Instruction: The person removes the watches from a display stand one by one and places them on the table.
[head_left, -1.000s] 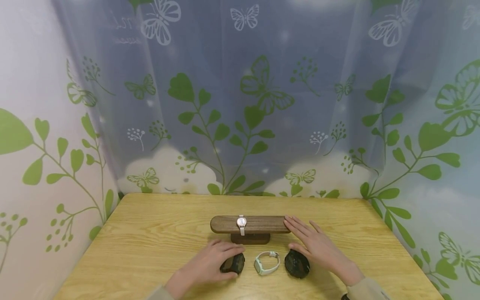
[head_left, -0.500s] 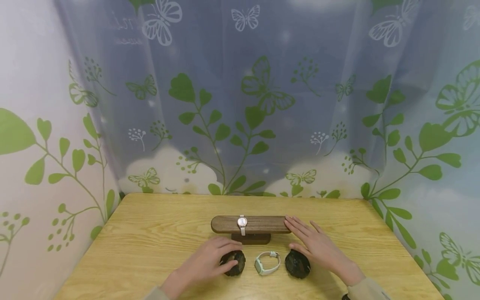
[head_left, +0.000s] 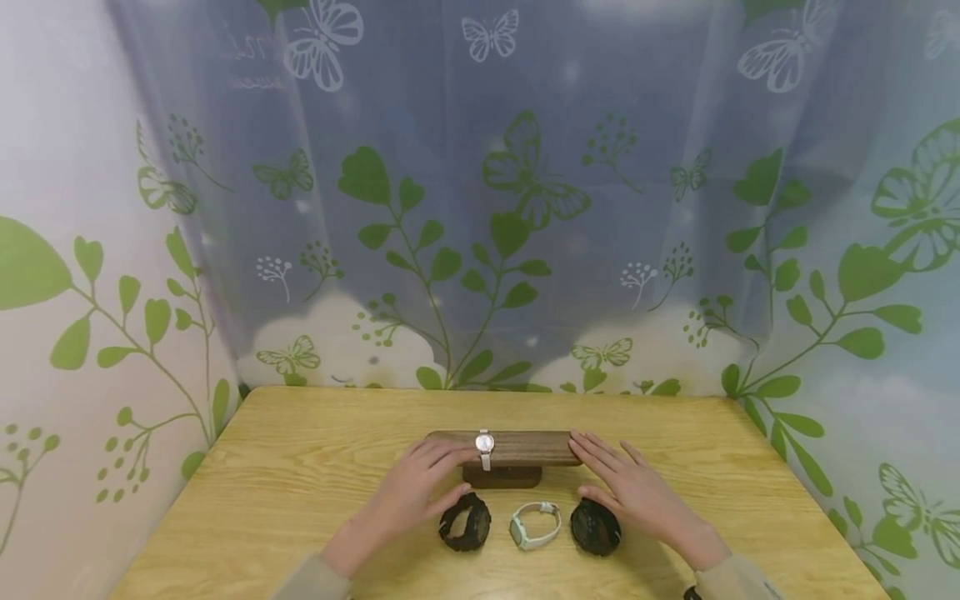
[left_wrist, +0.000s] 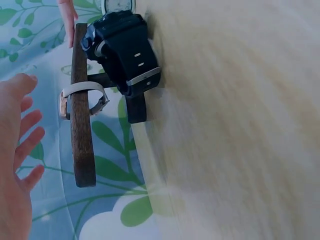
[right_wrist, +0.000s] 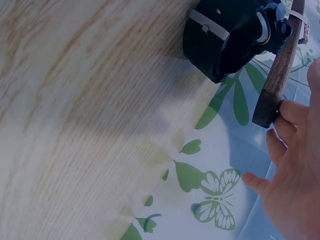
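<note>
A dark wooden watch stand (head_left: 536,450) bears a white-strapped wristwatch (head_left: 484,443) left of its middle. My left hand (head_left: 412,487) reaches over the stand's left end, fingers extended and holding nothing; in the left wrist view, the left hand (left_wrist: 12,155) shows a gap to the bar. Below its thumb stands a black wristwatch (head_left: 480,525) with its strap closed in a loop. My right hand (head_left: 641,500) rests its fingertips on the stand's right end (right_wrist: 267,107). Under the right thumb is another black wristwatch (head_left: 596,529). Between both black watches lies a mint-green wristwatch (head_left: 518,533).
The wood-grain table (head_left: 315,442) extends around the stand on both sides. Behind it hangs a blue and white curtain (head_left: 450,208) printed with leaves and butterflies, which also encloses the left and right sides.
My left hand has let go of the left black watch and moved up and away to the stand's left end. That watch has turned upright. The right hand has stayed in place.
</note>
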